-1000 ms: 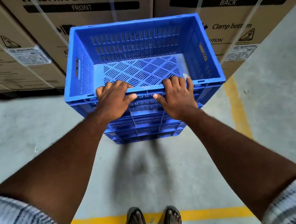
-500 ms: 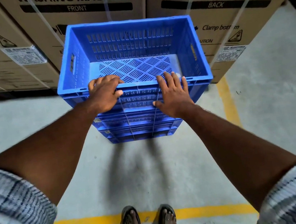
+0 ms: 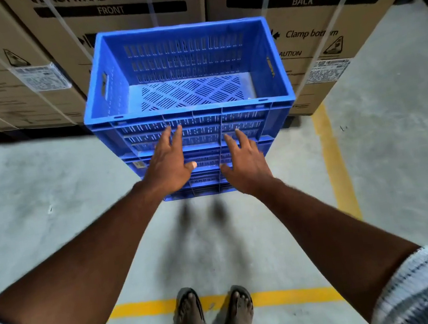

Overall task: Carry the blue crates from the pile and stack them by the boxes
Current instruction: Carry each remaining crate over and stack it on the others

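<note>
A stack of blue slotted crates stands on the concrete floor against the cardboard boxes. The top crate [image 3: 184, 68] is empty and sits squarely on the lower crate [image 3: 265, 147]. My left hand [image 3: 169, 165] hovers in front of the stack's near wall with fingers spread, holding nothing. Beside it, my right hand [image 3: 245, 163] is also off the crate, fingers apart and empty. Both hands are below the top crate's rim.
Large washing machine boxes [image 3: 305, 14] with strapping stand behind and to both sides of the stack. Yellow floor lines [image 3: 335, 162] run on the right and under my sandalled feet [image 3: 216, 313]. Grey concrete floor [image 3: 50, 210] spreads left and right.
Both hands have let go of the top crate's near rim and drawn back and down toward me, fingers now spread. The crate stays on the stack.
</note>
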`<control>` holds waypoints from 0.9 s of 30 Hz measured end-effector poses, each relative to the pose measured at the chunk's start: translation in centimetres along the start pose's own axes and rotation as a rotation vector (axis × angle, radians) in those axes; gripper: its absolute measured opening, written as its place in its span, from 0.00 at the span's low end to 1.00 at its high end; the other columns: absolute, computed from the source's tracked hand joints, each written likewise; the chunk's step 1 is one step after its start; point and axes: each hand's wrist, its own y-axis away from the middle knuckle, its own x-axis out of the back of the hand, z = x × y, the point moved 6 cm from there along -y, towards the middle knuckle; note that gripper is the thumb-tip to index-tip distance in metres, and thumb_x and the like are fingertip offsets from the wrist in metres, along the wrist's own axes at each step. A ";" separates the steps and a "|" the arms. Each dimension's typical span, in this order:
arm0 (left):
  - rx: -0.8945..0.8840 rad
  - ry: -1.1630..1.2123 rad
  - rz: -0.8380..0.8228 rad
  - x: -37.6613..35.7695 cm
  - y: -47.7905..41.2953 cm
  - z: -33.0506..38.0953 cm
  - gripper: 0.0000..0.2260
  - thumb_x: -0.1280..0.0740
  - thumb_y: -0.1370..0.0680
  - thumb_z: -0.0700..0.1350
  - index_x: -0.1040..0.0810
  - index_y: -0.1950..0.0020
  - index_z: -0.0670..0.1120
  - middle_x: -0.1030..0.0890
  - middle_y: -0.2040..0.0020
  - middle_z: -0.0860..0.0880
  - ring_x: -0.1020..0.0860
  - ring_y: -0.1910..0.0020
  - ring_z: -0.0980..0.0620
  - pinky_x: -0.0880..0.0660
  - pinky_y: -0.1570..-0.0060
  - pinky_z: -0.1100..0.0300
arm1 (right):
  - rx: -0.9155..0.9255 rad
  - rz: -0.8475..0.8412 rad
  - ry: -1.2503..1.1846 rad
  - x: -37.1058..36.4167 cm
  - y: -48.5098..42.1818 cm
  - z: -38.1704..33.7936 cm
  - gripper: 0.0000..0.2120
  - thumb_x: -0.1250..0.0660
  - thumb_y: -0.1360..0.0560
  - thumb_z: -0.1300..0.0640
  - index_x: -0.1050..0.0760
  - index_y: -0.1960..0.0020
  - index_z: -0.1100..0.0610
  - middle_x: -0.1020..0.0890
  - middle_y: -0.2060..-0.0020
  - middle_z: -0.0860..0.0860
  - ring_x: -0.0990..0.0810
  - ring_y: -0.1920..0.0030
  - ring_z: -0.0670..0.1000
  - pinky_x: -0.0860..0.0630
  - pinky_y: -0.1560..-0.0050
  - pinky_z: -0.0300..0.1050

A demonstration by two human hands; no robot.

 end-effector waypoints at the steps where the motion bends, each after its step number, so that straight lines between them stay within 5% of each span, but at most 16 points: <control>1: 0.020 0.041 -0.036 -0.6 1.2 0.0 0.42 0.29 0.24 0.49 0.54 0.19 0.49 0.56 0.19 0.45 0.50 0.21 0.44 0.44 0.24 0.47 | -0.018 -0.026 -0.030 -0.6 1.0 0.4 0.36 0.36 0.23 0.47 0.47 0.20 0.53 0.48 0.21 0.56 0.42 0.24 0.60 0.36 0.29 0.59; 13: 0.032 0.181 -0.144 -3.1 16.8 4.2 0.34 0.33 0.21 0.48 0.47 0.20 0.51 0.45 0.21 0.44 0.42 0.23 0.45 0.39 0.28 0.49 | -0.200 0.048 -0.325 0.9 16.9 2.6 0.26 0.35 0.24 0.48 0.34 0.28 0.54 0.30 0.30 0.55 0.31 0.33 0.59 0.29 0.34 0.55; 27: -0.234 0.096 -0.463 -3.4 39.7 9.6 0.32 0.34 0.21 0.49 0.46 0.20 0.49 0.44 0.21 0.45 0.39 0.24 0.46 0.40 0.29 0.55 | -0.512 0.184 -0.434 3.7 45.8 -0.1 0.26 0.36 0.22 0.48 0.34 0.27 0.56 0.32 0.31 0.58 0.31 0.31 0.60 0.30 0.34 0.53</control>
